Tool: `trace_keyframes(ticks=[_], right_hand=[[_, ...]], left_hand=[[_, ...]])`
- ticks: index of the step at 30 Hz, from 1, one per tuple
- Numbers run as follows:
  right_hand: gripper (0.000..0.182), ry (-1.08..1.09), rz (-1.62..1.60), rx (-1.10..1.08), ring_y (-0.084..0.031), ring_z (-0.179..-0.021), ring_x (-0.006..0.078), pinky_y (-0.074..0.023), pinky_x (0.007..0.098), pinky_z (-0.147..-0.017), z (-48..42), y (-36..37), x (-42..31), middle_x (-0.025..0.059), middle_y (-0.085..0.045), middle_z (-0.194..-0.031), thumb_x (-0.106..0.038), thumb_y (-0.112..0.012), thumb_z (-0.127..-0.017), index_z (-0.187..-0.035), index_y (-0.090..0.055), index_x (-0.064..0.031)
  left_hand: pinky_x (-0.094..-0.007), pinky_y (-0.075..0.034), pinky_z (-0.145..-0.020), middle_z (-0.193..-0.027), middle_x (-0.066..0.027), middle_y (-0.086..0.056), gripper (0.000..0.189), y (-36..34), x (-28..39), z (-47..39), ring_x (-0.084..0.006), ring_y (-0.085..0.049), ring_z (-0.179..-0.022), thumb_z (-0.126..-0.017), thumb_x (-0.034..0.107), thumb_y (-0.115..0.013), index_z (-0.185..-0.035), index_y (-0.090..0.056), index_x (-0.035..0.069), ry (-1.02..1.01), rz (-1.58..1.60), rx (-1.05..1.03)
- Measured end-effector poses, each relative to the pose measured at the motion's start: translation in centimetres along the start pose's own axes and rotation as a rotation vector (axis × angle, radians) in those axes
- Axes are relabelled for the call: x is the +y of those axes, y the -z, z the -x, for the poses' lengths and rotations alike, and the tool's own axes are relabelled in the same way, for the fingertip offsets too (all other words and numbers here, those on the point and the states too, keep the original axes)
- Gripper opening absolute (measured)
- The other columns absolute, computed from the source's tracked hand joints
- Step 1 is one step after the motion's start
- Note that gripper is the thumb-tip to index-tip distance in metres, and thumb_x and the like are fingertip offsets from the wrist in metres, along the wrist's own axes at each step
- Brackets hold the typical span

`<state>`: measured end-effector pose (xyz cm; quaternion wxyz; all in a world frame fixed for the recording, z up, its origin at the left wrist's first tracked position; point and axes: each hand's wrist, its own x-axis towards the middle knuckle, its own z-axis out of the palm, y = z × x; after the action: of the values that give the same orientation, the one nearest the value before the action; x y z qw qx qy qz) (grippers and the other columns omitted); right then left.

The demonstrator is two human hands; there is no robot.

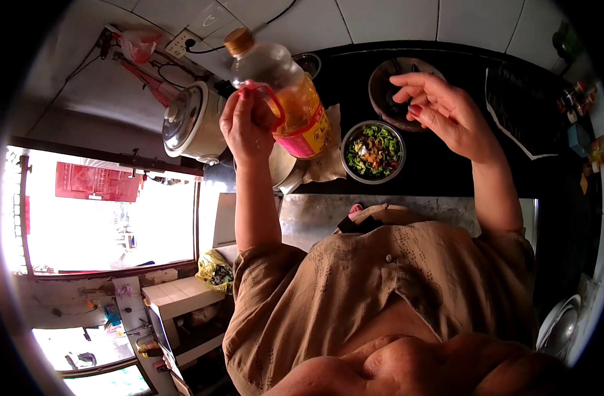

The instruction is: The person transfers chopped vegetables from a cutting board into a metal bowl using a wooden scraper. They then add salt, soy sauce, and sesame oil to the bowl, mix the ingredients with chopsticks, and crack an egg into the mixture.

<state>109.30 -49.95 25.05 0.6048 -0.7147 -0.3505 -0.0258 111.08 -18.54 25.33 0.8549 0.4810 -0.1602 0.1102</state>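
My left hand (250, 123) grips the red handle of a large clear plastic oil bottle (302, 109), which leans to the left. Its gold cap is on, and amber oil sits in the lower part behind a yellow and pink label. My right hand (443, 111) holds nothing and hovers with its fingers apart, partly covering a brown round pan (381, 91). Between the two hands stands a metal bowl (343, 157) of chopped green vegetables (374, 148), with white and reddish-brown seasoning heaped in the middle.
A lidded electric cooker (198, 121) stands at the left, below a wall socket (182, 43). Brown paper (327, 166) lies beside the metal bowl. A dark sheet-like thing (525, 114) is on the right of the black counter (445, 173), and small jars (577, 101) line the far right.
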Motion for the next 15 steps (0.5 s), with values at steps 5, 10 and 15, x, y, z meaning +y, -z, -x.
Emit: trace_keyframes(ticks=[5,10,15], right_hand=[[0.029,0.034,0.102,0.046,-0.058,-0.067,0.0089,-0.0495,0.0219,-0.061,-1.7,-0.7,0.7,0.0041,-0.059,-0.079,-0.014,-0.049,-0.093,-0.122,-0.049,-0.0067],[0.030,0.110,0.108,0.107,-0.056,-0.063,0.0084,-0.0482,0.0220,-0.057,-2.6,-1.7,1.7,0.0045,-0.058,-0.077,-0.023,-0.046,-0.096,-0.122,-0.048,-0.0075],[0.033,0.087,0.050,0.064,-0.057,-0.064,0.0084,-0.0484,0.0213,-0.055,-2.2,-1.5,1.9,0.0047,-0.059,-0.084,-0.025,-0.046,-0.096,-0.124,-0.048,-0.0089]], left_hand=[[-0.0191,-0.029,-0.041,-0.068,-0.0035,-0.056,0.017,-1.5,-1.0,3.1,-0.0050,-0.039,-0.048,-0.091,0.011,-0.052,-0.096,-0.061,-0.003,0.141,-0.286,-0.040],[-0.0206,-0.024,-0.038,-0.058,0.0023,-0.044,0.021,-1.4,-0.2,2.7,-0.0051,-0.033,-0.045,-0.092,0.017,-0.050,-0.091,-0.060,-0.002,0.064,-0.270,0.161],[-0.0232,-0.018,-0.037,-0.052,0.0043,-0.030,0.019,-0.4,0.3,4.0,-0.0059,-0.022,-0.042,-0.093,0.018,-0.048,-0.081,-0.055,0.004,0.198,-0.011,0.084]])
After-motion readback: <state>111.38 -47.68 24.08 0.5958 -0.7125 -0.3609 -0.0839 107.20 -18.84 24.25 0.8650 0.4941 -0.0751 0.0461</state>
